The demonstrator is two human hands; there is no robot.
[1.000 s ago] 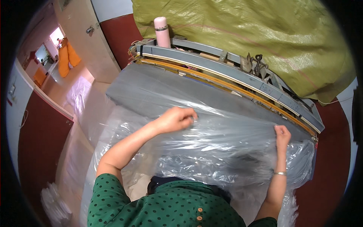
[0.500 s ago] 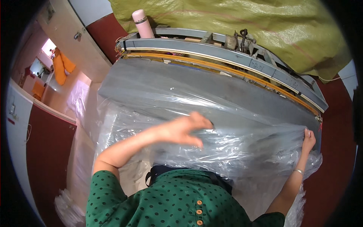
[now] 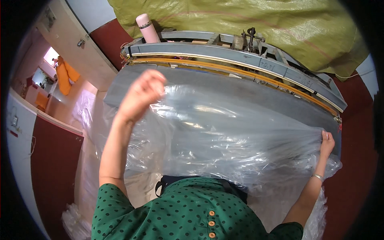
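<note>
A large sheet of clear plastic film (image 3: pixel 216 124) spreads over the grey padded surface (image 3: pixel 188 74) in front of me. My left hand (image 3: pixel 143 96) is raised over the left part of that surface, slightly blurred, its fingers curled closed on the film's far edge. From there the edge runs slantwise to my right hand (image 3: pixel 327 143), which pinches the sheet's right corner near the surface's right end. Between the two hands the film looks stretched, with shiny creases. Its nearer part hangs in loose folds toward my body.
Behind the grey surface runs a metal frame (image 3: pixel 180 51) with orange-yellow strips (image 3: pixel 216 67) and a dark clamp (image 3: pixel 251 39). A pink flask (image 3: pixel 147 29) stands at its left end. A green-yellow woven sheet (image 3: pixel 256 16) hangs behind. At left is an open door (image 3: pixel 76 36); more film (image 3: pixel 76 222) lies low left.
My left hand has swung from over the middle to the far left and closed, drawing the film's edge with it. My right hand stays nearly in place.
</note>
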